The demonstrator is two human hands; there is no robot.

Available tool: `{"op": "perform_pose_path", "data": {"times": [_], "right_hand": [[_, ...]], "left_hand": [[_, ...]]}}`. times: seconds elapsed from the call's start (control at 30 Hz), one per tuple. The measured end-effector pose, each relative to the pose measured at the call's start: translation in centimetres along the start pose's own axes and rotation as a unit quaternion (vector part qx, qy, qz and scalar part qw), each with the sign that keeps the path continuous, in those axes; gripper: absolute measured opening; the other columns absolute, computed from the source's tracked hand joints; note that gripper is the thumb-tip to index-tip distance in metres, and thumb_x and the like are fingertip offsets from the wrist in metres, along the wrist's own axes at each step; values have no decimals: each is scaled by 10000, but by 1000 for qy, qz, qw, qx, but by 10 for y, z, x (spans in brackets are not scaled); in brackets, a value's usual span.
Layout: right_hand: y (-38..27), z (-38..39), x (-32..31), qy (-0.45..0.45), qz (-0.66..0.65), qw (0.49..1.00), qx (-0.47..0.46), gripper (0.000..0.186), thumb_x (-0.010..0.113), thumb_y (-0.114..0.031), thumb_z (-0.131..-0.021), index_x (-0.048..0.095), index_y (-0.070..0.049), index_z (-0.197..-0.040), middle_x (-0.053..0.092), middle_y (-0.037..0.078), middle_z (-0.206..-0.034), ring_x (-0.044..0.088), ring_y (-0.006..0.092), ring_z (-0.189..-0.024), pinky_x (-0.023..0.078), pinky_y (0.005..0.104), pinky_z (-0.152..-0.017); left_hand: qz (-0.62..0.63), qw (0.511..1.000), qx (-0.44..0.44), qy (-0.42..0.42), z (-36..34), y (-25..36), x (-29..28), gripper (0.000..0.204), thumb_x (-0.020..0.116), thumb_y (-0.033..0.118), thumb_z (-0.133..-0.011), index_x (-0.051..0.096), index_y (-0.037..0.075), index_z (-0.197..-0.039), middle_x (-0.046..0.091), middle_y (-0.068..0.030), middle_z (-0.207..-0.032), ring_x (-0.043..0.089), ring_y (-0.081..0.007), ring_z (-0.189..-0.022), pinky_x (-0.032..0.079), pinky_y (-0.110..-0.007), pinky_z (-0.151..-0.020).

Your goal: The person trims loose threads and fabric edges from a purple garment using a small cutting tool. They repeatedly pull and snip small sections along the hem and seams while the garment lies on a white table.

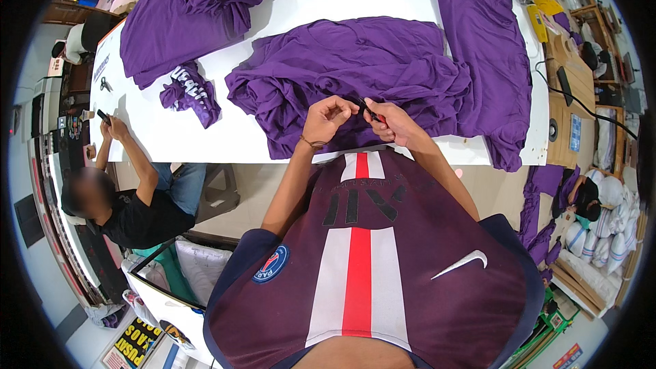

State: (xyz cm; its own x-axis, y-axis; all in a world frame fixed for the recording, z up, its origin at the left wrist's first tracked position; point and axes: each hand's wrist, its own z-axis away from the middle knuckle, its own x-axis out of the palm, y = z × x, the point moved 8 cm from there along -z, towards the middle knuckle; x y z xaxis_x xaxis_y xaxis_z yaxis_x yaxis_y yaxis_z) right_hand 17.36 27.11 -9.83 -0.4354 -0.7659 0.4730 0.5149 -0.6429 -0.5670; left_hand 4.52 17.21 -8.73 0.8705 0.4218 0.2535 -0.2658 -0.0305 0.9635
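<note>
Over the near edge of a heap of purple fabric, my two hands are close together. My right hand is closed around small red-and-black thread snips, whose dark tip points toward my other hand. The fingers of my left hand are curled into a pinch beside that tip; whatever they hold is too small to make out. Some of the purple fabric lies right below both hands, rumpled into folds.
The white table also bears a purple pile, a white-printed purple piece, folded purple cloth and scissors. At left a seated person holds a phone. A black cable hangs at right.
</note>
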Motion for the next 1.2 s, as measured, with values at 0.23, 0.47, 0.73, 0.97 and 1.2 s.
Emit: {"op": "perform_pose_path", "data": {"times": [0.23, 0.47, 0.73, 0.97, 1.2], "right_hand": [[-1, -2, 1, -9, 32, 999, -9, 485, 501, -527, -1082, 560, -109, -842, 340, -84, -538, 270, 39, -385, 204, 228, -347], [-9, 1, -8, 7, -33, 999, -3, 486, 504, -537, -1075, 561, -107, -857, 348, -80, -537, 281, 42, -376, 200, 235, -351], [-30, 6, -17, 17, -37, 997, -65, 482, 517, -539, -1071, 578, -97, -887, 389, -71, -549, 314, 36, -382, 230, 220, -357], [-62, 5, -49, 234, 258, 892, -289, 278, 809, -308, -924, 655, -78, -895, 425, -80, -649, 376, 18, -571, 302, 230, -518], [-69, -8, -20, 215, 484, 817, -227, 409, 845, -325, -822, 711, -15, -1053, 577, 66, -715, 574, 219, -689, 448, 363, -647]], "left_hand": [[9, 1000, -1, -10, 2, 3, 2, 54, 690, 56, -991, 662, 11, -980, 746, -108, -1088, 689, -161, -1018, 542, -314, -929], [10, 998, -14, -57, 18, 11, -2, 43, 674, 43, -996, 651, 15, -973, 730, -89, -1013, 679, -152, -969, 542, -318, -902], [-135, 981, -123, -64, 67, 19, -47, 30, 659, -17, -953, 646, 10, -953, 688, -19, -870, 663, -96, -813, 530, -265, -751], [-422, 788, -445, -45, 165, 0, -138, 157, 724, 48, -782, 774, 49, -930, 712, -45, -743, 653, -122, -661, 527, -273, -670], [-269, 858, -437, -19, 177, -14, -148, 186, 804, 169, -776, 845, 99, -943, 767, -34, -741, 612, -83, -567, 502, -258, -566]]}}
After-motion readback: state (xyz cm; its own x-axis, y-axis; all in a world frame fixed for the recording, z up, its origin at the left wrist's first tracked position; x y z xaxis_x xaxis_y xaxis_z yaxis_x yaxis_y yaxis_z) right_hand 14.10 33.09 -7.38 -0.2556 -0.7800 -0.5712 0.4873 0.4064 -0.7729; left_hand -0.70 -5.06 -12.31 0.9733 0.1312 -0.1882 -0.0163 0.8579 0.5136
